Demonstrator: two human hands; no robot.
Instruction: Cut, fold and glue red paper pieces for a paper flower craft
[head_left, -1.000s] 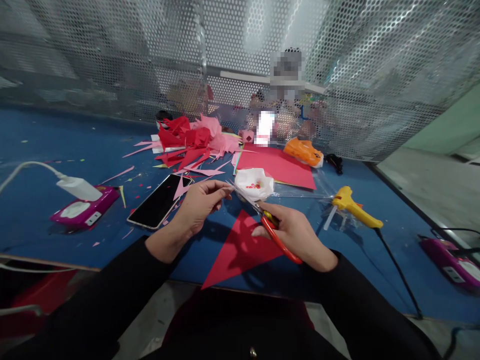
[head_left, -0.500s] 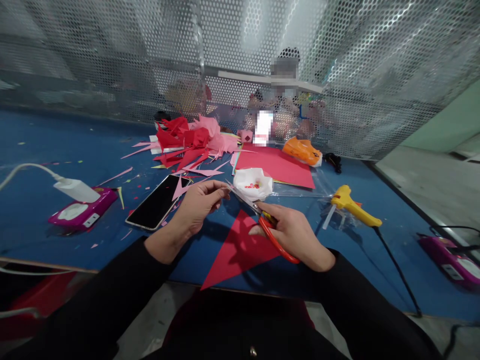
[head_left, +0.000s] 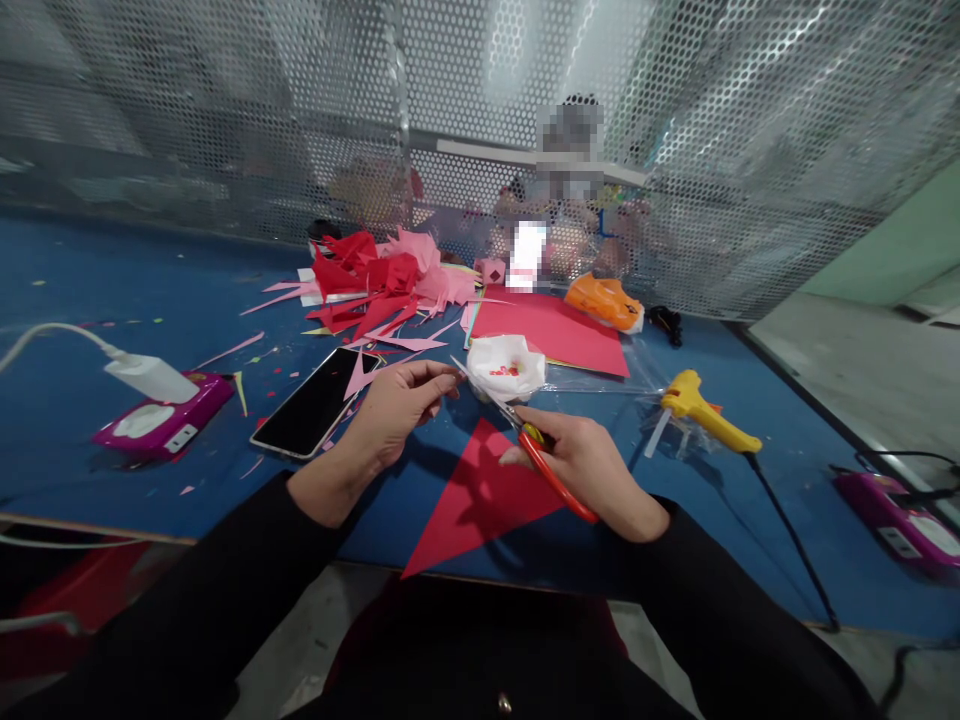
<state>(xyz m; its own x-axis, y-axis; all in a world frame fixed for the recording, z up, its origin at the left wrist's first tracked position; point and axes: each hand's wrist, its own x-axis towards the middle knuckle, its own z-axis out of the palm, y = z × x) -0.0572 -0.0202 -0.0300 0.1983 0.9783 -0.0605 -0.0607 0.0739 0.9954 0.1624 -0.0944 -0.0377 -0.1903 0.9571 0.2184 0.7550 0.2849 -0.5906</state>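
My right hand (head_left: pixel 581 455) grips red-handled scissors (head_left: pixel 551 475), their blades pointing up and left toward my left hand. At the blade tips, my left hand (head_left: pixel 401 410) is closed in a pinch; whatever sits between its fingertips is too small to make out. Below the scissors, a red paper triangle (head_left: pixel 480 510) lies at the table's front edge, partly under my right hand. Just beyond the blades sits a white bowl-shaped container (head_left: pixel 491 352) with small red bits (head_left: pixel 506 371) inside.
A black-screened phone (head_left: pixel 315 405) and a purple power strip (head_left: pixel 142 428) with a white charger lie left. Red and pink paper scraps (head_left: pixel 390 280) pile up behind. Red sheets (head_left: pixel 555 330), an orange packet (head_left: pixel 604 300) and a yellow glue gun (head_left: pixel 705 415) are at right, before a perforated metal screen (head_left: pixel 465 90).
The scissor blades look closer together than before. Both hands stay in nearly the same place, and the things on the table have not moved.
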